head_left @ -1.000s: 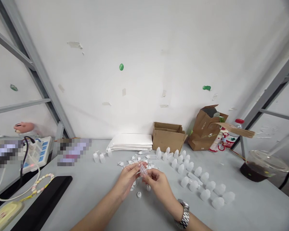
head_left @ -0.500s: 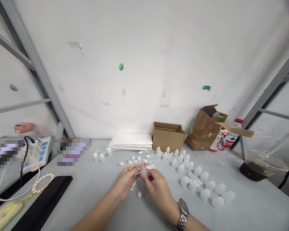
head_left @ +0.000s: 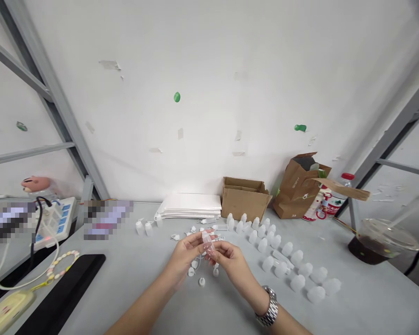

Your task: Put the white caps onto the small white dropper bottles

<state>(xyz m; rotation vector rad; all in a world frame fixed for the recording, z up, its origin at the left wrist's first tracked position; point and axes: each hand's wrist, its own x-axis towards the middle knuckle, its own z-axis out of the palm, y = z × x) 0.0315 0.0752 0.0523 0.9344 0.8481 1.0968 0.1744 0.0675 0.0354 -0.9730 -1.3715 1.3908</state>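
Observation:
A small translucent plastic bottle [head_left: 207, 239] is held tilted between my two hands, over the middle of the grey table. My left hand [head_left: 186, 253] pinches it from the left, near its upper part. Fingers of my right hand [head_left: 232, 258] close on its lower end. Small white caps [head_left: 202, 282] lie scattered beneath and around the hands, some hidden by the fingers. To the right stand several frosted bottles [head_left: 297, 282] in loose rows, with a clear one [head_left: 282, 258] lying among them. Capped white bottles [head_left: 149, 228] stand to the left, beyond my left hand.
Behind the hands are a stack of white packets [head_left: 190, 204] and a cardboard box [head_left: 246, 197]. A paper bag [head_left: 295, 188] and a drink cup [head_left: 382, 239] stand at the right. On the left are a power strip [head_left: 64, 216], cables, and a black strip [head_left: 66, 293].
The bottle has become more upright between my fingers. My right hand has rolled and shifted slightly right, and more caps show below the hands.

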